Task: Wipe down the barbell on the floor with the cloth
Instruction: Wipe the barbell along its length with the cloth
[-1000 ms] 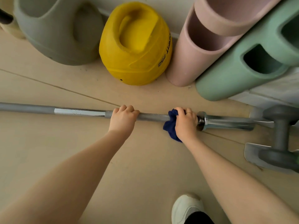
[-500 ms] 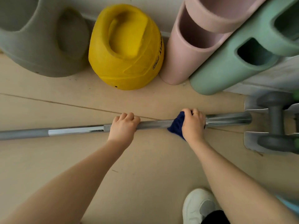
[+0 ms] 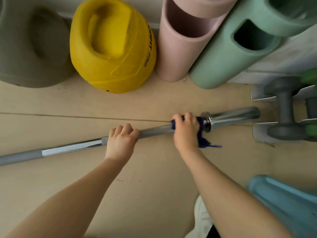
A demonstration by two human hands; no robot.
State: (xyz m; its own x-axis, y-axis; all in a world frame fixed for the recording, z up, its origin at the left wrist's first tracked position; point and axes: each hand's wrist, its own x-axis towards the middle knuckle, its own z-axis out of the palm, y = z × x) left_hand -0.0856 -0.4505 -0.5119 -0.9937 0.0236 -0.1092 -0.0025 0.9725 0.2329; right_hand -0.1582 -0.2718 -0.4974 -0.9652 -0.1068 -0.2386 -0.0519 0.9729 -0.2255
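Observation:
A long steel barbell [image 3: 154, 130] lies across the tan floor, its chrome sleeve end at the right. My left hand [image 3: 121, 140] is wrapped over the knurled grey shaft near the middle. My right hand [image 3: 186, 130] grips the shaft just left of the collar, with a dark blue cloth [image 3: 202, 137] wrapped round the bar under its fingers. A loose tail of the cloth hangs out below my wrist. A ring shows on one finger of that hand.
Behind the bar stand a grey weight [image 3: 32, 48], a yellow one [image 3: 111, 47], a pink roller [image 3: 181, 43] and a green roller [image 3: 229, 54]. A grey dumbbell [image 3: 284, 109] lies just off the sleeve's end. A blue object [image 3: 283, 203] and my white shoe [image 3: 202, 219] are lower right.
My right hand has slid the cloth rightward along the shaft up to the collar. The bar now lies more tilted in view, its right end higher. My left hand keeps its grip.

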